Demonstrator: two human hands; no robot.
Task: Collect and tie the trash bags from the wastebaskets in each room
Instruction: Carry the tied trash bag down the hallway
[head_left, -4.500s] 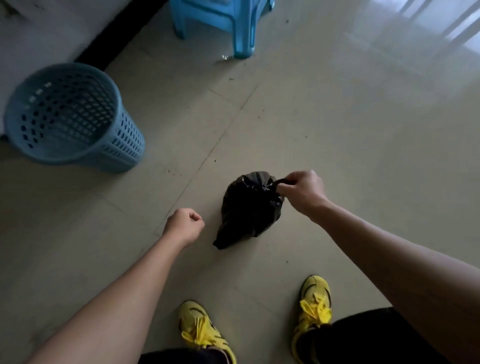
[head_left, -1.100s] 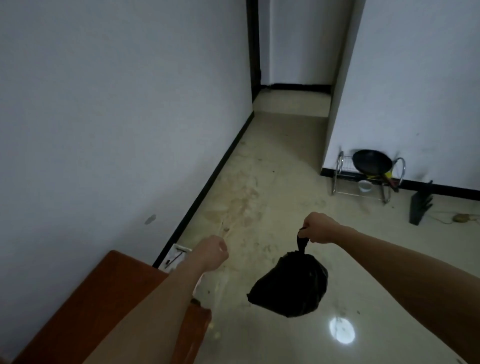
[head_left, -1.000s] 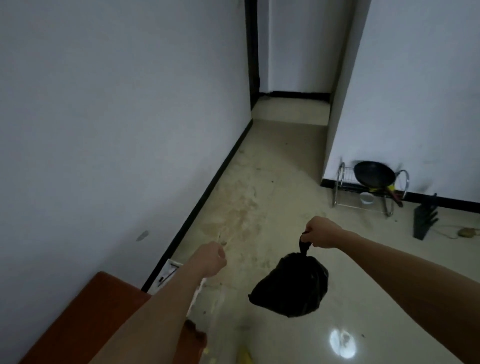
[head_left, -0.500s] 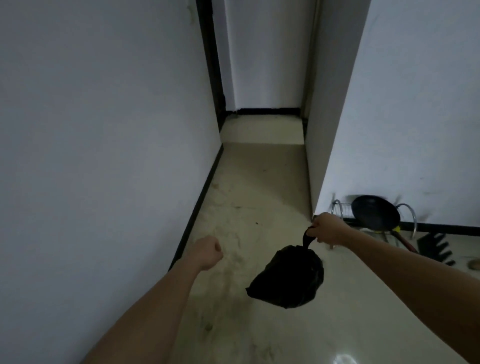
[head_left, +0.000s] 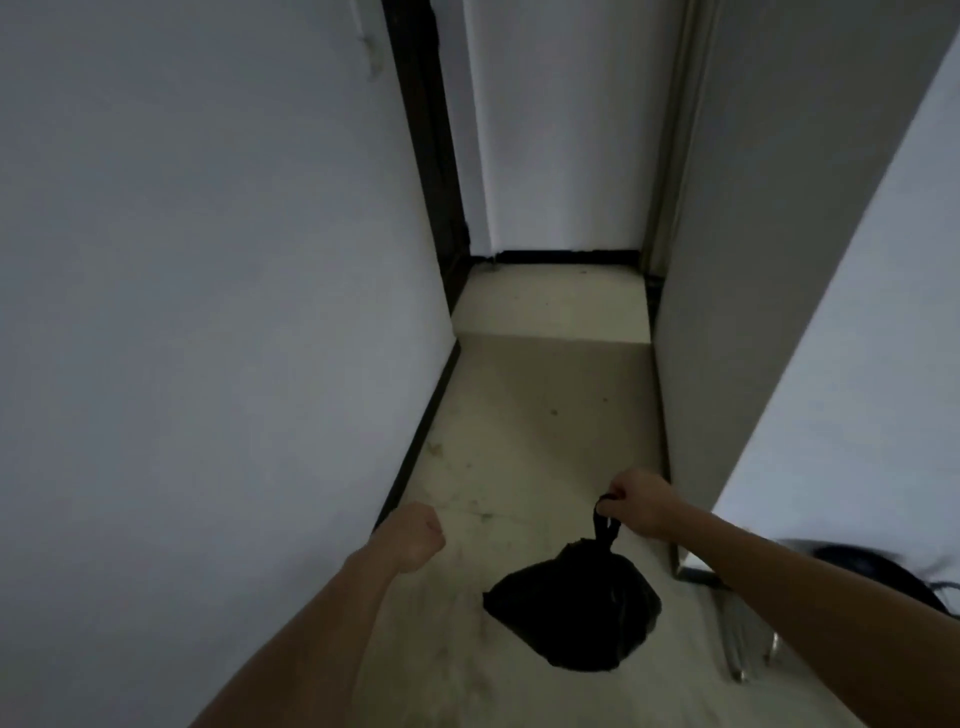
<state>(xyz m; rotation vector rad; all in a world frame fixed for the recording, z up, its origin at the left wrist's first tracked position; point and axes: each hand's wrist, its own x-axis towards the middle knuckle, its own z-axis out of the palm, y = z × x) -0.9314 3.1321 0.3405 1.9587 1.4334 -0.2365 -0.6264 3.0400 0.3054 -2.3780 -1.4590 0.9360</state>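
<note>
A small black trash bag, knotted at the top, hangs in the air from my right hand, which grips its tied neck. The bag dangles over the pale tiled floor, low in the middle of the view. My left hand is a closed fist with nothing in it, held out to the left of the bag and close to the left wall. No wastebasket is in sight.
A narrow corridor runs ahead between a white wall on the left and a wall corner on the right. A dark door frame stands far left. A metal rack with a dark pan sits low right.
I have walked from the room with the blue basket into the corridor, carrying the bag. The wooden furniture at lower left has gone from view and the pan rack has slid to the right edge.
</note>
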